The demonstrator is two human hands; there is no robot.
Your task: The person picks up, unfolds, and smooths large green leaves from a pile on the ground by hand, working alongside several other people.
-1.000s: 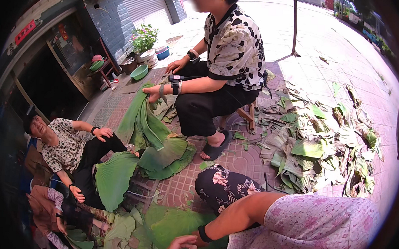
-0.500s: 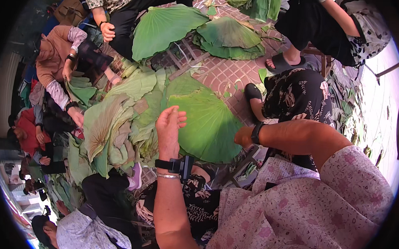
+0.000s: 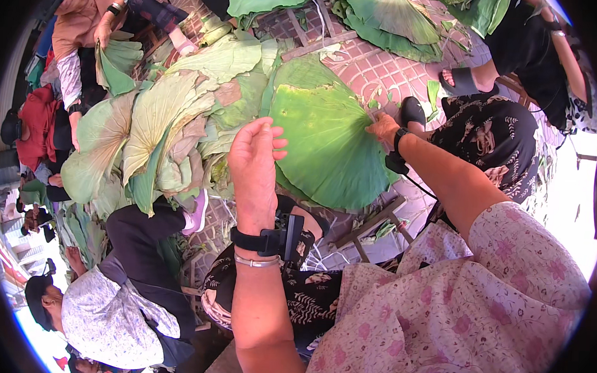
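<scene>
A large green lotus leaf point(image 3: 333, 145), spread like a fan, lies in front of me on top of more leaf. My right hand point(image 3: 384, 129) is at its right edge, fingers closed on the rim there; the fingertips are partly hidden. At the leaf's left side my left hand point(image 3: 257, 148) is raised with its fingers curled in and the thumb across them. Nothing shows in its grasp. A black strap with a small device point(image 3: 269, 242) and a silver bangle circle my left wrist. Left of that hand rises a heap of paler, drying lotus leaves point(image 3: 175, 121).
More green leaves point(image 3: 392, 20) lie on the tiled floor point(image 3: 357, 69) at the far side. A co-worker in brown point(image 3: 86, 17) handles leaves at upper left; another, in a light patterned shirt point(image 3: 113, 318), sits at lower left. A small wooden stool point(image 3: 370, 229) stands below the leaf.
The view has shifted, with the leaves sitting higher in it. My right hand has moved from the green leaf's lower right corner up along its right edge. My left hand remains curled beside it.
</scene>
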